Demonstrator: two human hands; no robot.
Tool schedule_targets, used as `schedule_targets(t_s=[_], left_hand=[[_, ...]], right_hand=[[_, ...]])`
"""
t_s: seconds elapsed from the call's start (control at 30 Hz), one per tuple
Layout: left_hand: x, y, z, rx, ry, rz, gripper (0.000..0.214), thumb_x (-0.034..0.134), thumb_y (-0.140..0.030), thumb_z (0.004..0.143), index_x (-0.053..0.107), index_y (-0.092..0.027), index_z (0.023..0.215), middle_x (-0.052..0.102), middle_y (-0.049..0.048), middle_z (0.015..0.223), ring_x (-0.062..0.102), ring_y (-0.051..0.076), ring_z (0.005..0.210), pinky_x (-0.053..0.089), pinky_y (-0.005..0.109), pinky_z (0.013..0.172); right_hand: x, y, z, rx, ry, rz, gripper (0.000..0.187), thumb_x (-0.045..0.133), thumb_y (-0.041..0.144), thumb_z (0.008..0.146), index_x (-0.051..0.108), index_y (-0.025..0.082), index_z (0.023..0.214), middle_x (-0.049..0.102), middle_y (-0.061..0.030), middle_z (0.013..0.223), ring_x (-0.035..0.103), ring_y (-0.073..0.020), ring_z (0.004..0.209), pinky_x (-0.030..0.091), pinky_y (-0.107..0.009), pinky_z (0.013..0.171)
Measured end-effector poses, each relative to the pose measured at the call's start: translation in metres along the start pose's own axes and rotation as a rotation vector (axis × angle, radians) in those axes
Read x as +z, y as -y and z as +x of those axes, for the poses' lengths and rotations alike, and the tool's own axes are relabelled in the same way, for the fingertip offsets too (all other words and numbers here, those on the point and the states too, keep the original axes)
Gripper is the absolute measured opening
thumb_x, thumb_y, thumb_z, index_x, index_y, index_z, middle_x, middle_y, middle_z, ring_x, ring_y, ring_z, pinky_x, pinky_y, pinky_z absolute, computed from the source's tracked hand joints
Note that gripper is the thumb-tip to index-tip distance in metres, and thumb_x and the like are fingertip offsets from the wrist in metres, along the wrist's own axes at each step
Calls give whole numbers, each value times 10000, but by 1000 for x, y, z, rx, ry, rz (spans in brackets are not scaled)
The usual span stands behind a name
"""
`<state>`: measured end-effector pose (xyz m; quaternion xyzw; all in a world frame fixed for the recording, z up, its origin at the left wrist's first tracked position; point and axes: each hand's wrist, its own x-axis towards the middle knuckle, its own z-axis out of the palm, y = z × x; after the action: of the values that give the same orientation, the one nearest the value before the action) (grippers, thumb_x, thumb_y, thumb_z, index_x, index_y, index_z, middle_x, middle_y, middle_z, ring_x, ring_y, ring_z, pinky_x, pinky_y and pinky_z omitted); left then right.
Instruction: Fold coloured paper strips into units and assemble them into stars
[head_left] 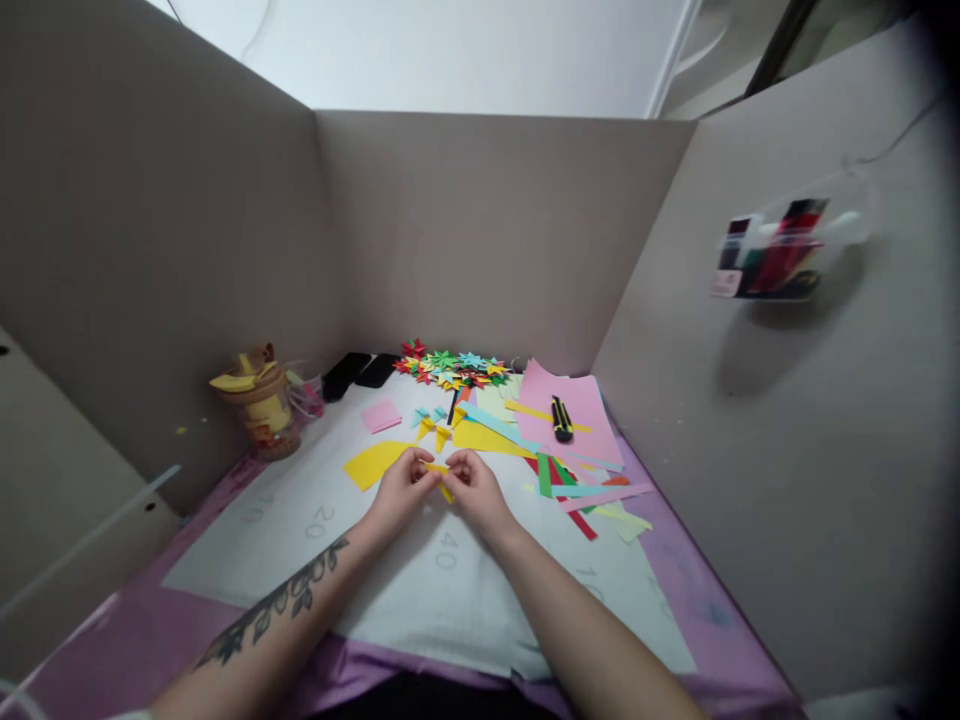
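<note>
My left hand and my right hand meet over the white cutting mat, both pinched on a small folded yellow paper strip. Just behind the hands lie a yellow paper sheet and two small yellow folded pieces. A row of finished coloured paper stars sits at the back of the mat.
Pink paper with a black-and-yellow utility knife lies to the right, beside loose coloured strips. A pink sticky note, a yellow-lidded jar and two black objects stand at left. Cardboard walls enclose the desk.
</note>
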<state>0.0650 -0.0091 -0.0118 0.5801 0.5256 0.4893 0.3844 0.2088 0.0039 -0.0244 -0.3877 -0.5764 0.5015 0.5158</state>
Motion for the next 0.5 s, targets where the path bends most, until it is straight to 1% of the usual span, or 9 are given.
schedule_targets(t_s=[0.07, 0.13, 0.2, 0.27, 0.3, 0.4, 0.5], left_hand=[[-3, -2, 4, -12, 87, -21, 297, 600, -239, 696, 516, -177, 974, 532, -49, 604, 510, 113, 548, 365, 201, 511], [-6, -3, 8, 13, 147, 0, 349, 597, -185, 680, 518, -184, 1020, 548, -38, 646, 522, 113, 580, 380, 202, 535], [-9, -1, 15, 40, 225, 48, 379, 597, -171, 679, 521, -192, 1049, 556, -31, 665, 521, 114, 589, 383, 206, 544], [-14, 3, 27, 81, 301, 69, 364, 564, -177, 714, 509, -197, 1073, 571, -20, 686, 535, 120, 608, 396, 214, 564], [-16, 5, 34, 94, 323, 70, 361, 550, -189, 732, 496, -200, 1089, 584, -13, 697, 547, 126, 622, 406, 220, 577], [-20, 8, 62, 103, 327, 117, 345, 512, -217, 767, 475, -207, 1110, 598, 14, 754, 567, 149, 672, 427, 239, 597], [-17, 8, 84, 146, 400, 241, 285, 463, -186, 782, 508, -216, 1062, 609, 37, 782, 570, 171, 693, 433, 273, 620]], right_hand=[[0, 3, 0, 43, -19, 17, 180, 628, 243, 682, 509, 199, 810, 502, 48, 632, 472, -108, 545, 376, -221, 510], [-1, 6, -1, 89, -47, 20, 160, 616, 206, 663, 502, 200, 774, 480, 55, 606, 448, -102, 516, 353, -215, 480], [-3, 5, 1, 136, -40, 39, 151, 593, 183, 654, 487, 206, 759, 462, 60, 593, 437, -102, 499, 332, -209, 452], [-8, 1, 6, 124, -54, 34, 132, 576, 168, 654, 482, 208, 738, 465, 52, 610, 457, -106, 525, 345, -209, 465], [-12, -3, 10, 108, -87, 24, 131, 574, 165, 652, 479, 209, 731, 462, 50, 619, 458, -106, 530, 347, -210, 470], [-27, -12, 26, 119, -233, -12, 122, 553, 206, 670, 463, 225, 751, 438, 59, 594, 418, -104, 472, 312, -210, 423], [-45, -14, 43, 124, -316, -199, 87, 530, 192, 657, 469, 224, 710, 441, 55, 567, 422, -113, 468, 314, -218, 422]])
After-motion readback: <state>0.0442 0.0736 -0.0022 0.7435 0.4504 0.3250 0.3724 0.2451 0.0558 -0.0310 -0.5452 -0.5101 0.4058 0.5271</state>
